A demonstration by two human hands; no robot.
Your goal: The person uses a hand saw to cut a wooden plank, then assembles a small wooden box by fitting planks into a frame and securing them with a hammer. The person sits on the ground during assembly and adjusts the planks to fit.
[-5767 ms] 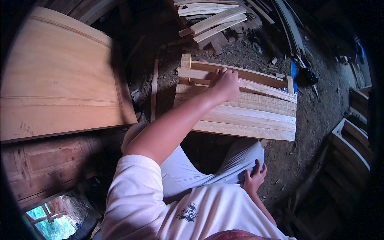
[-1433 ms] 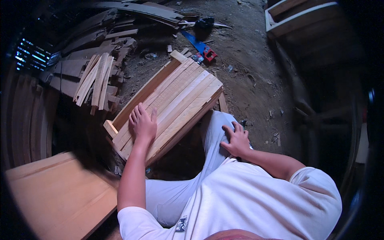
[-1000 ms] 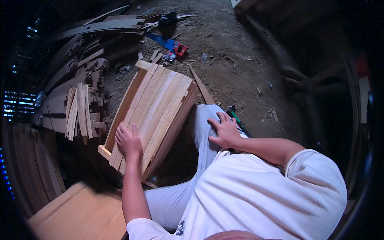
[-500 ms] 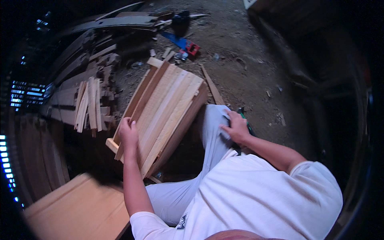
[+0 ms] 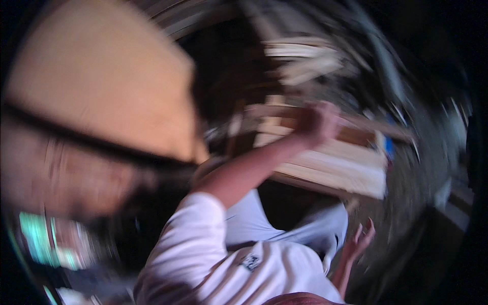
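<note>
Everything is smeared by fast motion. A pale wooden box (image 5: 330, 170), built of several slats, lies in front of my knees. Along its far side runs a thin brown board (image 5: 378, 127), whose right end sticks out past the box. My left hand (image 5: 323, 122) reaches across to this board and appears closed around it, though its fingers are blurred. Off to the right of my knee, my right hand (image 5: 362, 239) is raised with fingers spread and holds nothing.
A large tan wooden panel (image 5: 112, 76) fills the upper left, close to my left arm. Beyond the box lies a pile of pale wood strips (image 5: 305, 58). Something blue (image 5: 389, 147) shows at the box's right end.
The view has swung sharply left, so the box now sits further right. The brown board has shifted along the box with my left hand. My right hand has left my knee and opened.
</note>
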